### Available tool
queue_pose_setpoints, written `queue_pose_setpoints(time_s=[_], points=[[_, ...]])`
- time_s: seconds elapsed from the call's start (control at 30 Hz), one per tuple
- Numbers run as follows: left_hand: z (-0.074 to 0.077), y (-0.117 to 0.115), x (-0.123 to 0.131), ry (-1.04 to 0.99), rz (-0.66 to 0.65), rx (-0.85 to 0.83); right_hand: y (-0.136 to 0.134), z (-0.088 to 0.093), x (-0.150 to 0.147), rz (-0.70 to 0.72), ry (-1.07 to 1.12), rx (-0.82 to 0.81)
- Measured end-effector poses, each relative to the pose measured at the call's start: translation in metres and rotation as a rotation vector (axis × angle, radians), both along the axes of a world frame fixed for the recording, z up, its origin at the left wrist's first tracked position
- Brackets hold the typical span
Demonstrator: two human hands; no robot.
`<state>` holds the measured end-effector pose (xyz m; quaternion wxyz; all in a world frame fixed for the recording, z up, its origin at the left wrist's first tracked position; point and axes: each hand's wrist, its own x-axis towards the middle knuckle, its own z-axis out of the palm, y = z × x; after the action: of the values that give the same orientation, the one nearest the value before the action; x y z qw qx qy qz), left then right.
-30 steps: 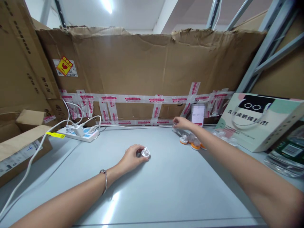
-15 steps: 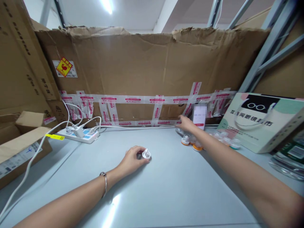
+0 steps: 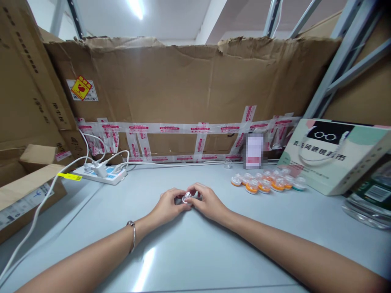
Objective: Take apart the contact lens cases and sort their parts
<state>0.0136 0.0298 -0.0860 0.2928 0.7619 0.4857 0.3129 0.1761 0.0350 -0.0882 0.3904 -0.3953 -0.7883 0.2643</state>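
My left hand (image 3: pixel 170 205) rests on the table and is closed on a small round white base with a white figure (image 3: pixel 187 196) on top. From the other side, the thumb and fingers of my right hand (image 3: pixel 207 201) close in around the same piece. Whether a clear cover sits between the right fingertips cannot be made out. A small clear cup or cover (image 3: pixel 227 163) stands farther back. To the right is a cluster of round clear-domed pieces (image 3: pixel 264 185), several with orange bases and one with a green base.
Behind the cluster, a phone (image 3: pixel 254 150) leans upright against a large cardboard sheet (image 3: pixel 171 85). A printed gift box (image 3: pixel 320 158) and a clear bottle (image 3: pixel 369 203) stand at right. At left are a power strip (image 3: pixel 113 177) with white cables and an open carton (image 3: pixel 27 191).
My right hand has moved from the clear pieces near the phone to the white figure. My left hand stays closed on the base. The domed cluster and the small clear cup are now uncovered.
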Motion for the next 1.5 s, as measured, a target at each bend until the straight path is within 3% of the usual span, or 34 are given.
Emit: queue_pose_setpoints(time_s=[0.53, 0.63, 0.83, 1.03, 1.2, 1.37, 1.5], points=[[-0.006, 0.002, 0.001, 0.097, -0.025, 0.052, -0.002, -0.009, -0.002, -0.046, -0.098, 0.171], [-0.005, 0.001, 0.002, 0.108, -0.011, 0.058, -0.003, -0.01, -0.002, -0.084, -0.058, 0.149], [0.001, -0.002, 0.003, 0.038, -0.044, 0.074, -0.006, -0.007, -0.003, -0.05, 0.05, 0.255], [0.004, -0.004, 0.002, -0.048, 0.113, 0.084, -0.012, 0.016, -0.001, -0.216, 0.321, 0.174], [0.015, -0.006, 0.002, -0.11, -0.037, 0.019, -0.011, 0.025, 0.007, -0.098, 0.455, 0.009], [0.024, -0.011, -0.009, 0.008, -0.298, -0.115, -0.005, 0.027, 0.011, -0.036, 0.646, -0.209], [0.027, -0.015, -0.018, 0.124, -0.398, -0.141, -0.004, 0.031, 0.014, -0.005, 0.698, -0.26]])
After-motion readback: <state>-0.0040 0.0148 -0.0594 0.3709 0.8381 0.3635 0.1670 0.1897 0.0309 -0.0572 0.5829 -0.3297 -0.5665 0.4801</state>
